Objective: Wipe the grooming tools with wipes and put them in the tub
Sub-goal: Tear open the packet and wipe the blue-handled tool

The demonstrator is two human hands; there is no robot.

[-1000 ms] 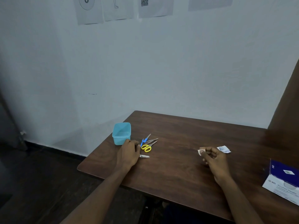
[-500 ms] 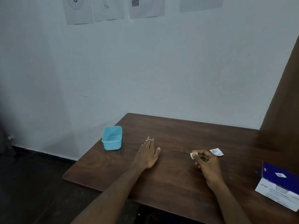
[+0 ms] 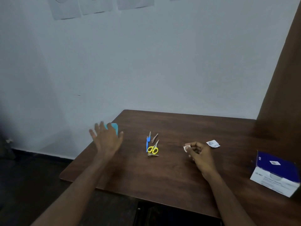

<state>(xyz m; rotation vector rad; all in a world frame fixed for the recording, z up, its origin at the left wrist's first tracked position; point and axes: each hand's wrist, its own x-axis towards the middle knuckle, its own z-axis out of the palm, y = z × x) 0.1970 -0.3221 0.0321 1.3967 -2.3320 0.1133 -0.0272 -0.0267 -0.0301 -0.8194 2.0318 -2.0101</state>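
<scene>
Spreading fingers wide, left hand [image 3: 106, 139] hovers over blue tub [image 3: 115, 127]; right hand [image 3: 197, 152] pinches white wipe [image 3: 186, 148]. We see yellow scissors [image 3: 153, 149], blurry tools right of tub on worktop [image 3: 171, 173].

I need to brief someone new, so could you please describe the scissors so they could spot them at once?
On the brown table, a small cluster of tools lies between the two hands. The scissors are at its near side, the only tool with yellow loop handles.
</scene>
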